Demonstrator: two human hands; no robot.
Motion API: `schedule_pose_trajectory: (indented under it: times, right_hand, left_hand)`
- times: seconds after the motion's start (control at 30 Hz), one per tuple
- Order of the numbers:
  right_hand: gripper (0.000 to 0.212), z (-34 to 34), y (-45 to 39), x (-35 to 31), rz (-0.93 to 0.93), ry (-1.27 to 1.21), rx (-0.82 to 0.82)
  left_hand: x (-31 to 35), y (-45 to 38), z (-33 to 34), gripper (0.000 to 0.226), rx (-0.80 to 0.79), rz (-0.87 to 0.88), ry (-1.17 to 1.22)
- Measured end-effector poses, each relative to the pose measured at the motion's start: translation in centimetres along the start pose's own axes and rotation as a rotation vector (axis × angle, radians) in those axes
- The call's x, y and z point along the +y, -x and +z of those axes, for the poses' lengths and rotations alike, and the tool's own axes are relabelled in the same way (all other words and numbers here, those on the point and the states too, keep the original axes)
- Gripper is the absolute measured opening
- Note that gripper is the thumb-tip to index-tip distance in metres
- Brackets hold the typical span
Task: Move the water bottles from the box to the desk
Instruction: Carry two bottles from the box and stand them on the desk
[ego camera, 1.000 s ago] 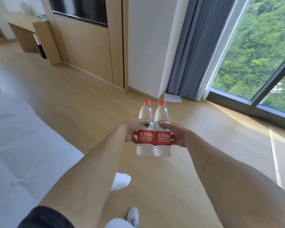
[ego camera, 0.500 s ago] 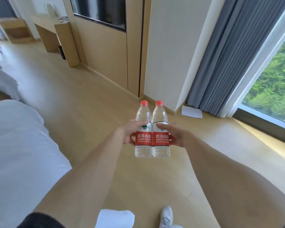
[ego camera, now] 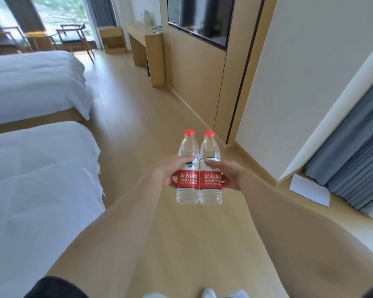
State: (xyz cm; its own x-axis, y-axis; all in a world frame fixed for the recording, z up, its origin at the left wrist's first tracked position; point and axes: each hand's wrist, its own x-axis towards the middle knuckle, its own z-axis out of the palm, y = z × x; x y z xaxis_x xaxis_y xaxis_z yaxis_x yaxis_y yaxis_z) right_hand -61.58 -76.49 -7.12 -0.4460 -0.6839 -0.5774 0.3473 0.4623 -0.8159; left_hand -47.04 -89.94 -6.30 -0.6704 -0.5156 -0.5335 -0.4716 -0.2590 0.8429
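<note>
Item: two water bottles, clear, red caps, red labels, upright, touching side by side, carried in the air above the wooden floor (ego camera: 159,244).
- Left bottle (ego camera: 187,168): left grip (ego camera: 168,174) clasps its outer side at the label, thumb curled over the top edge of the label.
- Right bottle (ego camera: 210,168): right grip (ego camera: 229,176) clasps its outer side at the label, thumb across the front.
- Bench (ego camera: 145,43): wooden, well beyond the bottles, against the wall under the dark screen (ego camera: 199,18).
- Beds: near bed (ego camera: 41,190) left of the bottles; far bed (ego camera: 35,82) beyond it.
- Curtain (ego camera: 357,168): grey, right of the bottles; white sheet (ego camera: 309,190) on the floor at its foot.
- Chair (ego camera: 73,36): far beyond the bottles, by the window.
</note>
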Motion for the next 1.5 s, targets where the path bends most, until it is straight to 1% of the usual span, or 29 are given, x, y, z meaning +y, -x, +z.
schedule_pose_trajectory:
  times: [0.13, 0.27, 0.4, 0.5, 0.6, 0.73, 0.93, 1.17, 1.37, 1.5]
  right_hand:
    - [0.039, -0.3, -4.5, -3.5, 0.004, 0.039, -0.086]
    - [0.036, 0.5, -9.1, -6.1, 0.011, 0.070, -0.152]
    - [0.034, 2.1, -14.3, -8.7, 0.008, 0.099, -0.207]
    - [0.030, 3.4, -18.9, -11.2, 0.003, 0.142, -0.227]
    - [0.031, 4.6, -23.6, -14.1, -0.002, 0.193, -0.230]
    - [0.035, 6.9, -30.1, -18.7, 0.001, 0.189, -0.215]
    - [0.038, 10.5, -38.3, -25.6, 0.015, 0.171, -0.190]
    - [0.037, 14.1, -46.7, -31.3, 0.010, 0.203, -0.220]
    - [0.035, 17.1, -55.3, -35.4, 0.012, 0.255, -0.300]
    - [0.038, 19.4, -62.6, -39.0, 0.024, 0.268, -0.362]
  left_hand:
    - [2.2, -3.1, -1.2, 0.036, 0.094, -0.002, 0.063]
    - [3.5, -5.9, -3.3, 0.025, 0.172, -0.001, 0.121]
    - [4.6, -9.8, -6.4, 0.031, 0.221, -0.013, 0.151]
    - [5.8, -13.6, -9.3, 0.034, 0.228, -0.006, 0.183]
    - [7.3, -17.7, -12.5, 0.035, 0.207, 0.005, 0.210]
    - [10.6, -23.8, -17.6, 0.039, 0.194, 0.003, 0.244]
    - [16.0, -31.4, -25.2, 0.041, 0.184, -0.014, 0.227]
    - [19.6, -38.1, -31.7, 0.037, 0.230, -0.013, 0.233]
    - [21.6, -44.1, -37.0, 0.034, 0.308, -0.023, 0.264]
    - [23.4, -49.4, -41.0, 0.039, 0.362, -0.023, 0.278]
